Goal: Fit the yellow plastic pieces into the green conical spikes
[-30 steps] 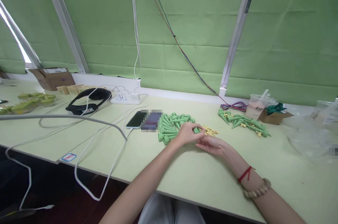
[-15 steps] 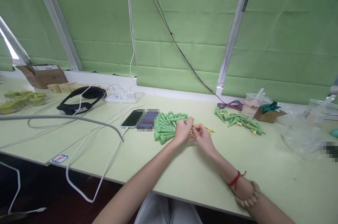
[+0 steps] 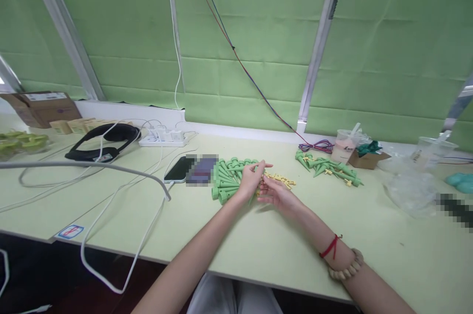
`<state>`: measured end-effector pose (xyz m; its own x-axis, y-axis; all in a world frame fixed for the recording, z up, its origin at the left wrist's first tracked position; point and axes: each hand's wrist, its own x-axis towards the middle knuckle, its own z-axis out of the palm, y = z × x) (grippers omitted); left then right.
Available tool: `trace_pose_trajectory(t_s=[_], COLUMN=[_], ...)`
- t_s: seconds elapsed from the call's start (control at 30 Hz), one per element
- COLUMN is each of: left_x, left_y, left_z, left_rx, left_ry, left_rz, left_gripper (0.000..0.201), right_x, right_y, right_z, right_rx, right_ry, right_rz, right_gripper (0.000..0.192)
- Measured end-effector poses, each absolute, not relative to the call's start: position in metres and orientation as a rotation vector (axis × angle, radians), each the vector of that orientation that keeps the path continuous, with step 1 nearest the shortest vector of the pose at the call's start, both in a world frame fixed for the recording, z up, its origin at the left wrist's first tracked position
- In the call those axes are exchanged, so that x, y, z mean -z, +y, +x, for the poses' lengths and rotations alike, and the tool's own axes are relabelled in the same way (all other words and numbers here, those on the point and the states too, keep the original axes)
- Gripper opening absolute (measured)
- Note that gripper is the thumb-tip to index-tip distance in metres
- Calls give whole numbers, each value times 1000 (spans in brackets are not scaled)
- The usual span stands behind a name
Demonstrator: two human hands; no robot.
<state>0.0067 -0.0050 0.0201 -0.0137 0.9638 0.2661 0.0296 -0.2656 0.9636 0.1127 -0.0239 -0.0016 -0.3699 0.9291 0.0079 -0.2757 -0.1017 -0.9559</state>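
- The green spike (image 3: 258, 170), pinched in the left hand (image 3: 252, 179), sits just right of the green spike pile (image 3: 229, 179); it looks light, stiff and smooth, best held at its thick end.
- The right hand (image 3: 276, 192) lies half-curled beside the pile, probably holding nothing.
- A second ago the right hand lay flatter.

— Left hand (image 3: 252, 179)?
— Stretched forward, fingers bent and pinched together.
— Right hand (image 3: 276, 192)?
— Just beside it, touching, palm up, fingers loosely curled. 2 bare arms reaching out.
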Motion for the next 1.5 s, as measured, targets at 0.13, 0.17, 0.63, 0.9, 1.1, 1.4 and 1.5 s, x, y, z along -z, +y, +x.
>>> trace_pose_trajectory(t_s=[0.13,0.17,0.63,0.9,1.1,1.4,1.5], left_x=[-24,-26,-28,-33,-34,-29,-28], left_y=[-5,-4,-8,-9,-9,-6,-5], left_z=[3,1,4,-1,1,3,3], left_rx=[-1350,-1332,-1201,-1180,-1202,-1264,-1380], left_ry=[1142,1152,1080,1043,1108,1106,1074], left_rz=[1439,1427,1356,1337,1302,1293,1384], left_gripper=[42,42,46,41,37,36,39], right_x=[5,4,4,-3,-5,-6,-9], right_y=[-19,-19,-22,-30,-30,-30,-27], right_z=[121,123,113,110,107,113,116], right_rx=[-1105,-968,-1246,-1240,-1192,-1087,-1313], right_ry=[-1463,-1494,-1430,-1385,-1340,-1408,-1205], right_rz=[-897,-901,-740,-749,-769,-765,-830], right_gripper=[27,26,45,41,41,27,32])
